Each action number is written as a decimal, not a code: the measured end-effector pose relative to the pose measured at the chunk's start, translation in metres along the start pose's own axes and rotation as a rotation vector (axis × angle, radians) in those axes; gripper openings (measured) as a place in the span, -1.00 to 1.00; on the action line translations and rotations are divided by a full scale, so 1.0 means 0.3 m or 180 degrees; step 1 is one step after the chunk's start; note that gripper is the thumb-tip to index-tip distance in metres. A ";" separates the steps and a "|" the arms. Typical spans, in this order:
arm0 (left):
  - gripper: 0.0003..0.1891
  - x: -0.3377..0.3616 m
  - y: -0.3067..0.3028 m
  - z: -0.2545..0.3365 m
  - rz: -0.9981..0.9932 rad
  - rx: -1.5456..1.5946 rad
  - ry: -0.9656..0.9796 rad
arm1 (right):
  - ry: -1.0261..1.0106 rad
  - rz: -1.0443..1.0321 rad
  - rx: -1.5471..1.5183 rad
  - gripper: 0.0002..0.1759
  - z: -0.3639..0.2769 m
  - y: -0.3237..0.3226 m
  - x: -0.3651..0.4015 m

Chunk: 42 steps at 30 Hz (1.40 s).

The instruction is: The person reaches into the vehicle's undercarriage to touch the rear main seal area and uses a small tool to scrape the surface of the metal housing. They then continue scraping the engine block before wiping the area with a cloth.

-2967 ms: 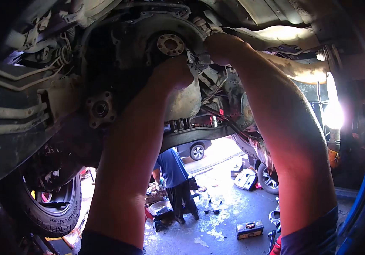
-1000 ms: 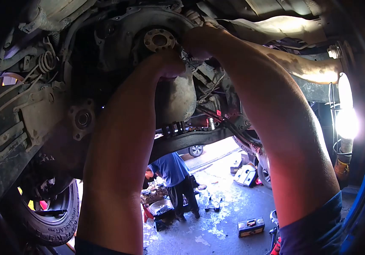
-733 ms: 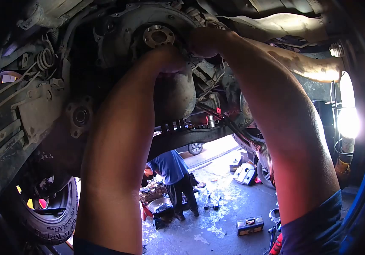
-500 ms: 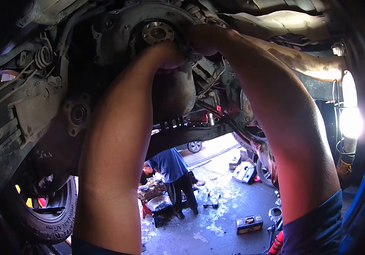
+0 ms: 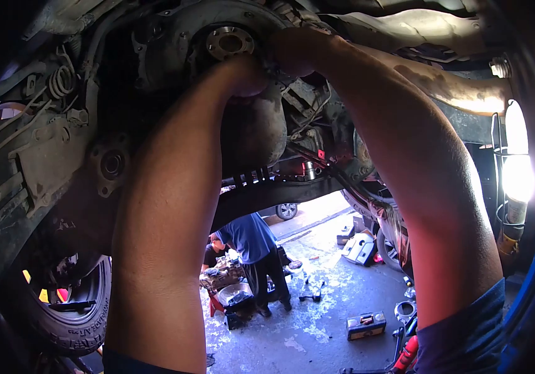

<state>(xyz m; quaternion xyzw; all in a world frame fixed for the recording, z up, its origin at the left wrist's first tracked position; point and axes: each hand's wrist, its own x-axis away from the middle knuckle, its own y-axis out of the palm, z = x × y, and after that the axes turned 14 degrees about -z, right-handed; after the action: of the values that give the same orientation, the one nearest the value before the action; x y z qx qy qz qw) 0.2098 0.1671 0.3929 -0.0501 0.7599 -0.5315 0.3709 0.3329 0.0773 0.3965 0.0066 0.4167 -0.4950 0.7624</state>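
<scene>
Both my arms reach up under a raised vehicle, toward the engine's end housing (image 5: 167,53). My left hand (image 5: 247,76) is just below the round bolted crankshaft flange (image 5: 230,42), above a rounded dark oil pan (image 5: 258,128). Close by on the right, my right hand (image 5: 298,53) is up against the housing's edge. Both hands lie in deep shadow and their fingers are hidden, so I cannot make out what they touch or hold.
A lit work lamp (image 5: 518,177) hangs at the right. A crossmember (image 5: 273,198) spans below the engine, with a metal socket (image 5: 308,170) on it. Two people work beyond, one in a blue shirt (image 5: 248,240). A toolbox (image 5: 366,326) stands on the floor.
The view has shifted slightly. Both hands stay at nearly the same place by the housing, with my right hand a little further left. A second person beyond shows more now.
</scene>
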 end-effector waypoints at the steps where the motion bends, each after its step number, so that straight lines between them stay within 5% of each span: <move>1: -0.82 -0.010 -0.002 -0.006 -0.0024 -0.0153 0.0033 | 0.0021 -0.0031 0.0002 -0.63 -0.003 -0.003 -0.005; 11: -0.78 -0.017 0.008 -0.019 -0.0011 0.0305 0.0023 | 0.0242 0.0028 -0.0416 -0.62 -0.057 -0.068 0.100; 14: -0.77 -0.090 -0.007 -0.053 -0.0190 -0.0630 0.0107 | 0.0296 0.0090 -0.0564 -0.63 -0.056 -0.066 0.095; 17: -0.78 0.014 -0.002 0.021 -0.0033 0.0323 -0.0186 | 0.0301 -0.0203 -0.0626 -0.65 -0.056 -0.065 0.087; 20: -0.78 0.011 -0.005 0.030 -0.0068 0.0128 -0.0166 | 0.0027 -0.0358 0.0071 -0.64 -0.045 -0.042 0.058; 23: -0.78 -0.005 0.016 0.014 0.0324 0.0099 0.0114 | 0.0048 0.0023 -0.0509 -0.69 -0.015 -0.006 0.038; 29: -0.78 0.038 0.002 0.050 -0.0042 0.0499 -0.0092 | 0.0351 0.0204 -0.0728 -0.76 -0.033 -0.004 0.035; 32: -0.76 0.010 0.023 0.025 0.0112 0.0747 0.0100 | 0.0222 -0.0002 -0.0003 -0.76 -0.002 0.046 -0.031; 42: -0.64 -0.054 0.027 -0.016 -0.0002 0.0235 0.0004 | 0.0579 0.0148 -0.0335 -0.75 -0.070 -0.039 0.055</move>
<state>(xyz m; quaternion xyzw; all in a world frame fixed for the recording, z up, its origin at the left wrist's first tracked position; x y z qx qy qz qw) 0.2211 0.1818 0.3950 -0.0363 0.7400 -0.5593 0.3718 0.3133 0.0678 0.3768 0.0210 0.5094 -0.4519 0.7320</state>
